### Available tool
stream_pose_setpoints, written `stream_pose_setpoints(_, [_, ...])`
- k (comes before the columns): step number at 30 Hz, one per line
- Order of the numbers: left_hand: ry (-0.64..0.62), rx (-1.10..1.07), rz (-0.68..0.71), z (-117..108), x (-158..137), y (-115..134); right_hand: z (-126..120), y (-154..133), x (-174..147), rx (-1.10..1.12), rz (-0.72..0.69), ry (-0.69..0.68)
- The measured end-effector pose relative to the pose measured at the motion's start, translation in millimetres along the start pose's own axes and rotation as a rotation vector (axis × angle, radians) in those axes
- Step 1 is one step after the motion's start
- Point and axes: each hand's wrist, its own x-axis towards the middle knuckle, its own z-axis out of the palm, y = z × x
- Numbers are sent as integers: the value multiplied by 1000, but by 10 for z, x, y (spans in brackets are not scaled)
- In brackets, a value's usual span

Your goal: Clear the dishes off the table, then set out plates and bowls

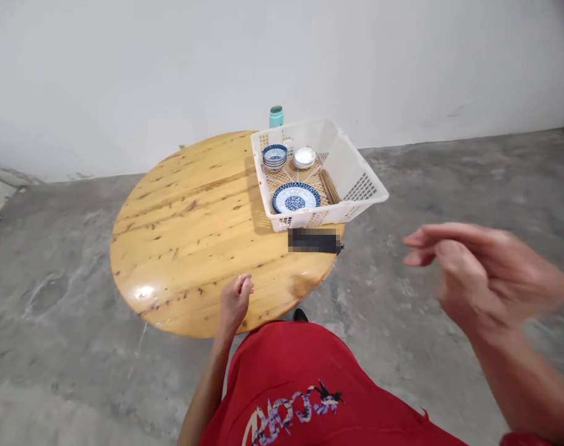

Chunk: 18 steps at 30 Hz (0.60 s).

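Note:
My left hand (pixel 235 300) is at the near edge of the round wooden table (pixel 184 217), its fingers curled in a loose fist with nothing showing in them. Off the table to the right, my right hand (pixel 477 279) is raised close to the camera. It is blurred by motion, and a second forearm-like shape from the right edge overlaps it; whose it is I cannot tell. A white plastic basket (pixel 365 179) stands on the far right of the table. Inside are stacked blue-and-white bowls (pixel 275 158), small white dishes (pixel 304 157), a patterned plate (pixel 295 198) and wooden chopsticks (pixel 329 187).
A turquoise can (pixel 276 116) stands behind the basket. At the table's right edge, before the basket, lies a dark, pixelated flat object (pixel 313 240). A white wall (pixel 147 80) rises behind the table, and grey concrete floor (pixel 54 297) surrounds it.

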Motion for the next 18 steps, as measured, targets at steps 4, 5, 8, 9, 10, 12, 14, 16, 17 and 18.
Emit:
stream_pose_setpoints(4, [-61, 126, 194, -485, 439, 251, 391, -27, 82, 101, 43, 58])
stream_pose_setpoints(5, [-67, 169, 250, -566, 567, 357, 440, -8, 119, 90, 55, 43])
stream_pose_setpoints(8, [-58, 304, 381, -679, 941, 716, 493, 45, 269, 14, 54, -19])
stream_pose_setpoints(9, [-54, 340, 415, -674, 1054, 836, 499, 58, 343, -7, 48, -45])
stream_pose_setpoints(10, [-51, 370, 446, -650, 1161, 950, 508, 71, 434, -19, 46, -73])
stream_pose_setpoints(12, [-48, 430, 498, -561, 1357, 1156, 554, 115, 668, -22, 58, -122])
stream_pose_setpoints(14, [-53, 507, 532, -430, 1545, 1330, 652, 196, 957, -39, 92, -175])
stream_pose_setpoints(16, [-80, 596, 549, -270, 1742, 1476, 803, 321, 1269, -121, 143, -255])
stream_pose_setpoints(17, [-98, 643, 551, -180, 1847, 1541, 893, 396, 1422, -187, 164, -306])
stream_pose_setpoints(18, [-112, 689, 549, -83, 1957, 1599, 989, 475, 1567, -258, 173, -363])
